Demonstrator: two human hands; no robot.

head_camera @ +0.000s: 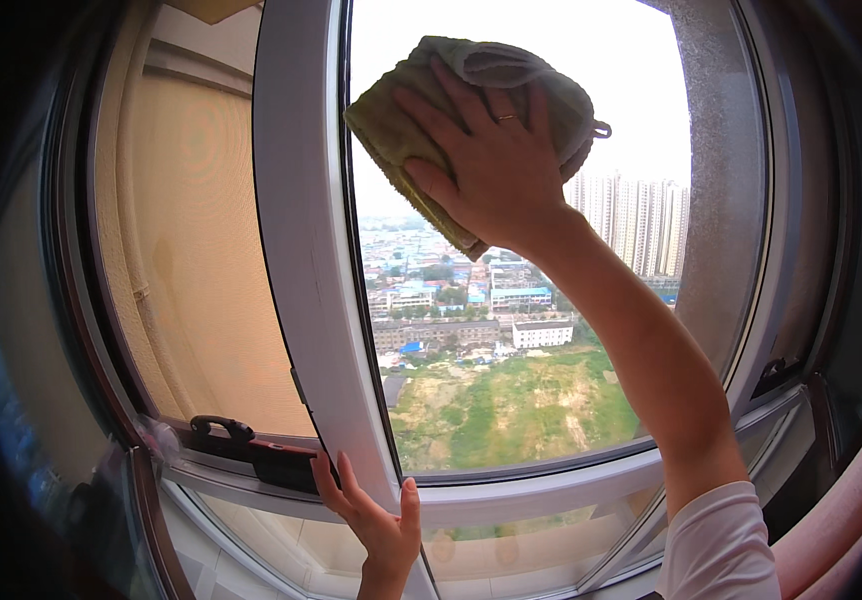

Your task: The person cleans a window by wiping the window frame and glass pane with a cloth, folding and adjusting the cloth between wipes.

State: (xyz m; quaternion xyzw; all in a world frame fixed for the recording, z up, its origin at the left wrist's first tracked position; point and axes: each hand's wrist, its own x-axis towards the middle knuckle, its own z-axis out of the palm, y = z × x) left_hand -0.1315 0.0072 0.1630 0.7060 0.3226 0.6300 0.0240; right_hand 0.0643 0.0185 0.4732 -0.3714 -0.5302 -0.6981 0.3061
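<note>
My right hand, a ring on one finger, presses a folded olive-green and grey cloth flat to the upper part of the window pane. The fingers are spread over the cloth, and a small hanging loop sticks out at its right. Lower down, my left hand spans the white stile of the window sash. Its fingers are at the stile's left edge and its thumb at the right edge, by the bottom corner of the pane.
Left of the stile, a dark handle sits on the lower rail before a beige outer wall. A lower glass panel lies under the sash. Another dark handle is at right. Far below, buildings and grass show through the glass.
</note>
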